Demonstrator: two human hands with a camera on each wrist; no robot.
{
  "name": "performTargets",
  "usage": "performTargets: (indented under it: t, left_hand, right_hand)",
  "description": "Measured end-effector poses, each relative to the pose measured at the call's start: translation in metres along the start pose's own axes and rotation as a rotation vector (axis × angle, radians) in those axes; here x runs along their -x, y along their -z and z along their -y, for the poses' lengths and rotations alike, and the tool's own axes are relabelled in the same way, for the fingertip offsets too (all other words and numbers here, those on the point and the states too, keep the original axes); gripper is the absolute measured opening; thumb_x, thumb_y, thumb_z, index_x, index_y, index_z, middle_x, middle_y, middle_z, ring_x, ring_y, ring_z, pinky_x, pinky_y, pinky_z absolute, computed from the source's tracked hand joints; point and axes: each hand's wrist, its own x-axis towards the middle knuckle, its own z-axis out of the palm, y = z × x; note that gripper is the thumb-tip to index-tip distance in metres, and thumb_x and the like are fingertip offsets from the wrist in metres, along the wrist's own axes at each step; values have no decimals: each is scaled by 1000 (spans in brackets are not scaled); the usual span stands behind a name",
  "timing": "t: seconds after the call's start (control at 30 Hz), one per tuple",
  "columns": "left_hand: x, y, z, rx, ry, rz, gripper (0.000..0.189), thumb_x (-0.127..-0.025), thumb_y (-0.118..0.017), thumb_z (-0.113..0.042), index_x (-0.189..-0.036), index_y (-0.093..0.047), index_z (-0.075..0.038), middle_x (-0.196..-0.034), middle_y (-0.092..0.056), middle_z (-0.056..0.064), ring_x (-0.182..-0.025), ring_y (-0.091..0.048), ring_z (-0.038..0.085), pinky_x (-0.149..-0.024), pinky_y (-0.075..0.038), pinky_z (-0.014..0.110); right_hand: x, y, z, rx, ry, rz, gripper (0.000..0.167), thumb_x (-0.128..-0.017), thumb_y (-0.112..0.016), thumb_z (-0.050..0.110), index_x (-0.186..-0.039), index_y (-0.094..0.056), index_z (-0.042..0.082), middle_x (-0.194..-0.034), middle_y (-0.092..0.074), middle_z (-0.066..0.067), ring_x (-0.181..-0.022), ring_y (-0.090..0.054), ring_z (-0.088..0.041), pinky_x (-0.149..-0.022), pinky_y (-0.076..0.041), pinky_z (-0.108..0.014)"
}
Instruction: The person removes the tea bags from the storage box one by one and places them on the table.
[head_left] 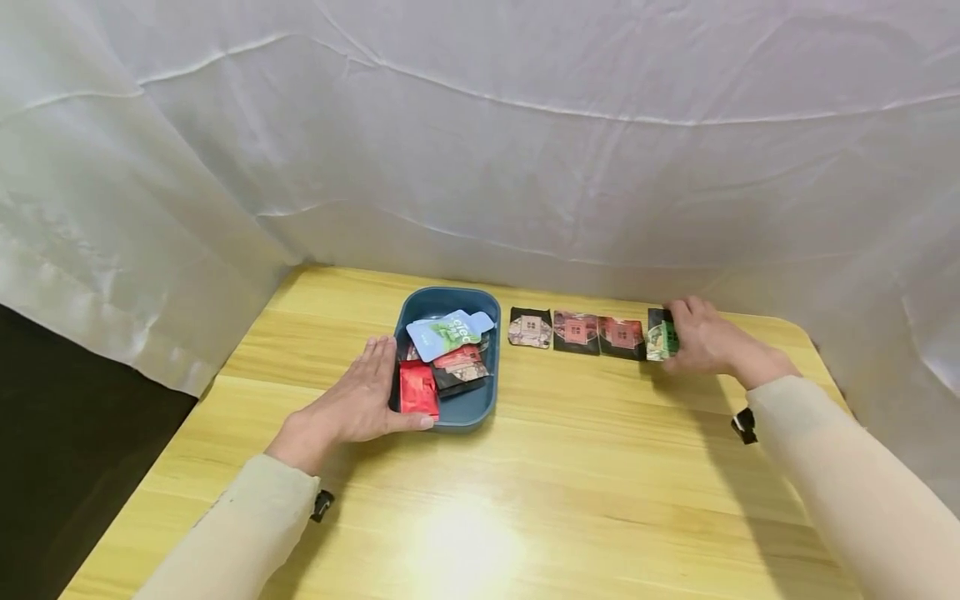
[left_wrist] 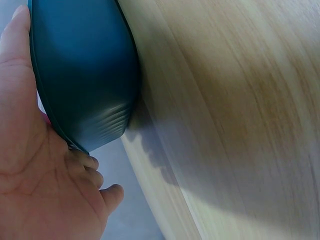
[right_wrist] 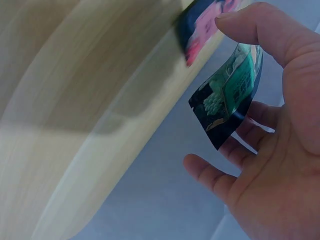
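Flat on the left rim of a blue plastic box (head_left: 486, 400) lies my left hand (head_left: 356, 400), fingers extended, thumb along the near edge. The left wrist view shows the box's wall (left_wrist: 85, 65) beside the palm. Inside the box are a light-blue pouch (head_left: 442, 333), a red sachet (head_left: 417, 390) and black-and-red sachets (head_left: 459, 379). At the right, my right hand (head_left: 705, 337) holds a black-and-green sachet (right_wrist: 230, 92) by its edge, thumb on one side and fingers behind. It is at the right end of a row of square sachets.
Left of the held sachet, the row contains a black-and-pale sachet (head_left: 530, 327) and two red-and-black ones, a left one (head_left: 576, 332) and a right one (head_left: 622, 337). They lie along the wooden table's (head_left: 570, 467) back edge, before a white curtain (head_left: 480, 167).
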Motion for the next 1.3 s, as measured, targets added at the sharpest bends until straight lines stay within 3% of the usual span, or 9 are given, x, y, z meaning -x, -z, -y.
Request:
performTargets:
  t: [0.13,0.3,0.8,1.13,1.3]
  left_hand:
    - [-1,0,0,-1,2,-2,145,-78,-61,-92,-166,3,5,-176,2,26,-163,3,45,-132,-14,59]
    - [-1,-1,-1,1,-2,-1,146,-78,-61,-91,-166,1,7,-175,0,28,-162,2,48,-132,-13,59]
    - [-1,0,1,31,-10,-9,145,-79,-63,-90,-165,0,8,-174,-4,30,-162,0,49,-131,-14,60]
    - [-2,-2,2,37,-5,0,145,-79,-65,-88,-166,1,8,-175,-2,29,-162,1,48,-132,-13,58]
    - [-3,-2,3,39,-3,1,145,-79,-66,-88,-166,1,7,-175,-2,28,-163,1,47,-132,-13,58]
  right_hand:
    - [-3,1,-14,-37,-45,36,113,-80,-88,29,-156,-19,-18,-153,-23,-48,-140,-26,-67,-115,-27,-79]
    - [-8,-3,-27,-46,-54,46,109,-76,-88,24,-152,-23,-19,-146,-31,-49,-130,-39,-65,-106,-40,-79]
    - [-29,-20,-38,-75,-94,152,108,-77,-88,24,-155,-24,-16,-152,-26,-50,-139,-30,-67,-113,-32,-79]
    - [-37,-21,-38,-74,-52,146,103,-72,-90,22,-149,-32,-16,-136,-44,-43,-118,-51,-53,-98,-49,-68]
    - [-39,-20,-39,-69,-49,163,104,-74,-89,23,-151,-31,-14,-143,-39,-45,-126,-47,-57,-103,-46,-71]
